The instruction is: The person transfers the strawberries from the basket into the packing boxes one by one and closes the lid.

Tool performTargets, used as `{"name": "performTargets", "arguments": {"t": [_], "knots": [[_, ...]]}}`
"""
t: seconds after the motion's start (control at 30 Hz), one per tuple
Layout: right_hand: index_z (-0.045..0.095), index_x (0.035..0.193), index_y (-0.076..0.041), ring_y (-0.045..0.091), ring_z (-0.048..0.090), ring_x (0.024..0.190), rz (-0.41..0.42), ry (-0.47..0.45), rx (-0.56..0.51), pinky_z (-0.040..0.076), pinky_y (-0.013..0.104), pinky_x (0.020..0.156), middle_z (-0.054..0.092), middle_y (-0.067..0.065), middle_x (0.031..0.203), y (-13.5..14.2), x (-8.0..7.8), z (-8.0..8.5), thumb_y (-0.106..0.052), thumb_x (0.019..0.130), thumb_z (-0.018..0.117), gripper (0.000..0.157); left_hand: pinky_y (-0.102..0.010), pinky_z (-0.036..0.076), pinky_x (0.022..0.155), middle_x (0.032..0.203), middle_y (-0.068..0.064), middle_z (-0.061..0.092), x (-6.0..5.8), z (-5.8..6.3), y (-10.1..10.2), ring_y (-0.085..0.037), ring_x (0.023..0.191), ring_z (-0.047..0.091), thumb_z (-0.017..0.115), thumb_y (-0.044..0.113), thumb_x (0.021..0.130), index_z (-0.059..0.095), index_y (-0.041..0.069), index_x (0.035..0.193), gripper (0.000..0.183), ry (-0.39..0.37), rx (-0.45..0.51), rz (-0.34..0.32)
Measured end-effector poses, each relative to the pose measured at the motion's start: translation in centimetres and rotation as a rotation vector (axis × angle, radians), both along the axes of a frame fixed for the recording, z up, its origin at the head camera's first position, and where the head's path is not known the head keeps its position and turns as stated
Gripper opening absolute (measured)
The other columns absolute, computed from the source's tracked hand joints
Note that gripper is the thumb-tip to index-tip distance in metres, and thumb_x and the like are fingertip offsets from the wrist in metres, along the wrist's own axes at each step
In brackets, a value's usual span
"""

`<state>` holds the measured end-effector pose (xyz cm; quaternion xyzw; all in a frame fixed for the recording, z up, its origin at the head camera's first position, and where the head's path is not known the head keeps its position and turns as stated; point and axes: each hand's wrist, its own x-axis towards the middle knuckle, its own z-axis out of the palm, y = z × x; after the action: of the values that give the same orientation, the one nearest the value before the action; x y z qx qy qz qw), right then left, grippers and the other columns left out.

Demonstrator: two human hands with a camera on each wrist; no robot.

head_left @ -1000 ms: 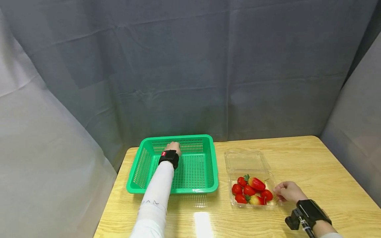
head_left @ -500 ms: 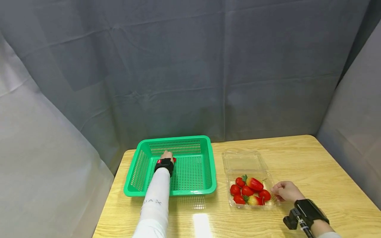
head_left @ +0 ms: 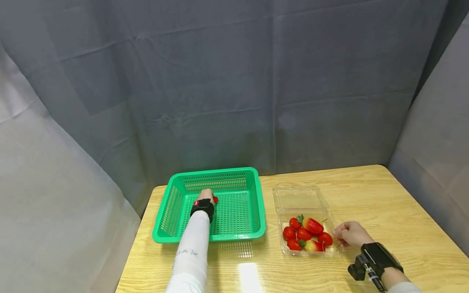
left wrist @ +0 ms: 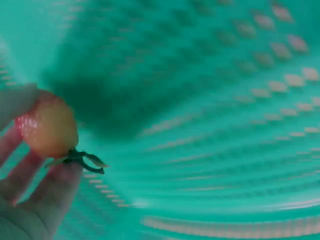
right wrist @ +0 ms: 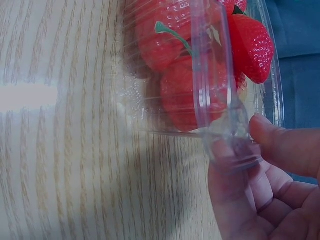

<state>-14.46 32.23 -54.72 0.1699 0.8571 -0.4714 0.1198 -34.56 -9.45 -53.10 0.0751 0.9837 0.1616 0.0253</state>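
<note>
My left hand (head_left: 206, 194) is inside the green plastic basket (head_left: 258, 203), holding a strawberry (left wrist: 47, 125) between thumb and fingers. In the left wrist view the fruit is pale orange-red, with its green leafy cap by the fingertips. From the head view only a red bit of it shows beside the hand. At the right, my right hand (head_left: 351, 234) pinches the near right corner of a clear plastic clamshell box (head_left: 297, 199) between thumb and fingers. Several red strawberries (right wrist: 252, 47) lie in the box, some with green caps, and its lid is folded back.
Both containers stand on a light wooden table (head_left: 381, 203), the basket left of the box. A dark grey cloth (head_left: 205, 101) hangs behind the table's far edge. Pale cloths rise at the left (head_left: 55, 195) and right sides.
My left hand has moved back toward me and slightly left inside the basket, and red fruit now shows beside it. My right hand stays at the box's edge.
</note>
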Motion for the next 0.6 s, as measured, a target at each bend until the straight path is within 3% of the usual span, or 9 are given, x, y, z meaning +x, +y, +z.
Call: {"name": "performTargets", "arguments": {"t": [0.1, 0.23, 0.33, 0.43, 0.5, 0.6], "knots": [[0.053, 0.083, 0.010, 0.017, 0.053, 0.057, 0.000, -0.002, -0.009, 0.048, 0.030, 0.053, 0.053, 0.008, 0.068, -0.1, 0.0, 0.1, 0.000, 0.085, 0.055, 0.011, -0.034, 0.046, 0.063, 0.077, -0.014, 0.062, 0.1, 2.4, 1.2, -0.028, 0.070, 0.057, 0.069, 0.001, 0.071, 0.065, -0.003, 0.081, 0.011, 0.086, 0.072, -0.032], [0.053, 0.083, 0.010, 0.016, 0.054, 0.057, -0.002, 0.002, -0.022, 0.049, 0.030, 0.053, 0.053, 0.009, 0.069, 0.0, -0.1, 0.0, 0.001, 0.085, 0.055, 0.010, -0.033, 0.045, 0.064, 0.081, -0.011, 0.060, -0.7, 5.6, 4.7, -0.026, 0.072, 0.056, 0.072, 0.006, 0.070, 0.065, 0.002, 0.086, 0.018, 0.203, 0.104, -0.141], [0.053, 0.083, 0.010, 0.016, 0.054, 0.058, 0.001, 0.001, -0.022, 0.050, 0.030, 0.053, 0.054, 0.009, 0.070, 0.0, -0.1, -0.1, 0.000, 0.085, 0.055, 0.010, -0.030, 0.045, 0.068, 0.087, -0.008, 0.061, 1.0, 9.7, 8.7, -0.023, 0.077, 0.057, 0.073, 0.009, 0.071, 0.066, 0.005, 0.095, 0.026, 0.255, 0.109, -0.248], [0.053, 0.084, 0.010, 0.016, 0.054, 0.058, 0.002, -0.004, -0.009, 0.049, 0.030, 0.054, 0.054, 0.009, 0.070, 0.1, 0.0, -0.3, 0.000, 0.085, 0.054, 0.010, -0.025, 0.045, 0.070, 0.092, -0.004, 0.061, 3.2, 11.8, 12.9, -0.019, 0.080, 0.058, 0.073, 0.013, 0.071, 0.066, 0.010, 0.101, 0.031, 0.286, 0.113, -0.384], [0.053, 0.084, 0.010, 0.016, 0.054, 0.058, 0.001, -0.004, 0.000, 0.049, 0.030, 0.053, 0.054, 0.009, 0.070, 0.1, -0.1, -0.4, 0.000, 0.085, 0.054, 0.010, -0.021, 0.044, 0.069, 0.093, -0.001, 0.061, 5.0, 12.1, 15.5, -0.015, 0.079, 0.058, 0.073, 0.014, 0.072, 0.066, 0.012, 0.104, 0.032, 0.298, 0.104, -0.478], [0.054, 0.083, 0.009, 0.016, 0.054, 0.057, -0.001, 0.000, -0.002, 0.048, 0.029, 0.052, 0.053, 0.007, 0.068, -0.1, -0.4, -0.5, 0.000, 0.085, 0.054, 0.009, -0.015, 0.041, 0.066, 0.092, 0.002, 0.061, 7.9, 11.1, 18.7, -0.009, 0.078, 0.056, 0.074, 0.016, 0.073, 0.066, 0.014, 0.105, 0.034, 0.283, 0.071, -0.610]]}}
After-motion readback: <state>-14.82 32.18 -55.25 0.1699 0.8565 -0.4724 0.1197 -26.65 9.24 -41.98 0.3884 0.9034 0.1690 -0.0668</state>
